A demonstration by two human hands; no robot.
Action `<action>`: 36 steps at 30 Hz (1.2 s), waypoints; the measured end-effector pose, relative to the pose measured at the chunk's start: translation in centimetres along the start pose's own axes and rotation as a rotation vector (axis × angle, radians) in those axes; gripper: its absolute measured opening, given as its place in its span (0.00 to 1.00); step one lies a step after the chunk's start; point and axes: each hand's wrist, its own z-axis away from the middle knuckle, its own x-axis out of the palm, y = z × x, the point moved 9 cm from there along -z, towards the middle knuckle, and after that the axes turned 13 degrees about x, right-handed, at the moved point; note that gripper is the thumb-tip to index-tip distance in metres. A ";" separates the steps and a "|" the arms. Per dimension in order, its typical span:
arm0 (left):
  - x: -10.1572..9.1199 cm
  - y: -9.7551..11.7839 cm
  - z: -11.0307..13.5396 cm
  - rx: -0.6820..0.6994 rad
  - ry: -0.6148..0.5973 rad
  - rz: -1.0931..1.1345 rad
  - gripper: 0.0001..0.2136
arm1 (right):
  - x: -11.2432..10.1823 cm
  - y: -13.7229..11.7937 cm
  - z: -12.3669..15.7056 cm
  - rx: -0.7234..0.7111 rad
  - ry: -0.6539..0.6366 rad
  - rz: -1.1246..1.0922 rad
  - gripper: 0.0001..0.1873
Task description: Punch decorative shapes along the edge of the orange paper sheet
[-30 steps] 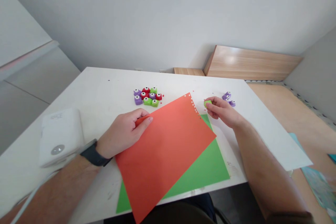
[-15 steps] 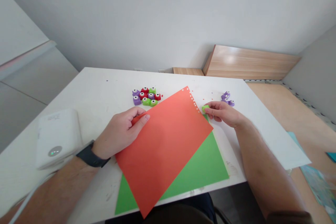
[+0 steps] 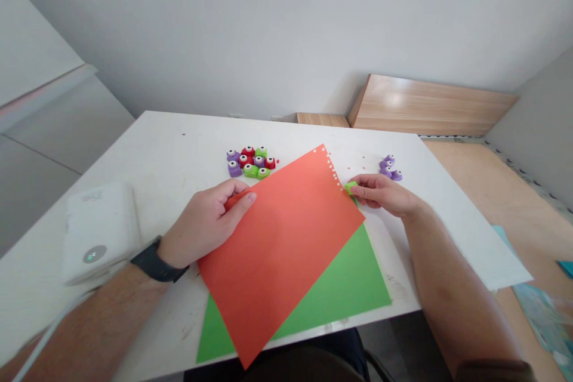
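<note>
Punch (image 3: 350, 186) w/ hand (image 3: 384, 194) reached sheet (image 3: 282, 239).

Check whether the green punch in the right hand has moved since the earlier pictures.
Yes. The green punch has moved away from the purple punches to the red sheet's punched edge.

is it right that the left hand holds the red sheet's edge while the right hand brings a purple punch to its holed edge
Not quite. In the head view the punch in the right hand is green, not purple. The left hand does hold the red sheet by its edge.
</note>
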 end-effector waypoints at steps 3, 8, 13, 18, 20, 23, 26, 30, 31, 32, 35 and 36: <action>0.0 0.0 0.0 -0.003 0.002 -0.004 0.15 | -0.1 0.1 -0.1 -0.004 -0.004 -0.002 0.24; 0.1 0.0 -0.1 0.000 0.001 -0.012 0.15 | -0.3 0.4 -0.2 -0.003 -0.001 -0.018 0.24; 0.1 -0.1 -0.1 -0.002 0.004 -0.005 0.15 | -0.1 0.3 -0.1 -0.001 -0.024 -0.006 0.24; 0.2 0.0 0.0 -0.001 -0.006 -0.003 0.15 | -0.2 0.5 -0.3 0.003 -0.011 0.004 0.24; 0.2 -0.1 0.0 -0.009 -0.013 0.001 0.16 | -0.1 0.5 -0.3 0.005 -0.019 0.013 0.24; 0.3 -0.4 0.1 -0.019 -0.015 0.011 0.15 | 0.0 0.5 -0.4 0.004 -0.024 0.015 0.24; 0.3 -0.4 0.1 -0.018 -0.013 0.006 0.15 | 0.0 0.5 -0.4 0.007 -0.026 0.020 0.24; 0.1 -0.1 0.0 -0.016 -0.010 0.014 0.15 | 0.0 0.5 -0.3 0.003 -0.042 0.031 0.24; 0.1 0.0 0.0 -0.012 -0.007 0.018 0.15 | 0.0 0.6 -0.3 0.002 -0.044 0.033 0.24; 0.1 0.1 0.0 -0.006 -0.003 0.023 0.15 | 0.0 0.6 -0.3 0.001 -0.045 0.034 0.24; 0.1 0.3 0.0 0.003 0.000 0.031 0.15 | 0.0 0.6 -0.3 0.006 -0.048 0.041 0.24; 0.1 0.2 0.0 0.002 -0.002 0.031 0.15 | 0.0 0.6 -0.3 0.006 -0.052 0.048 0.24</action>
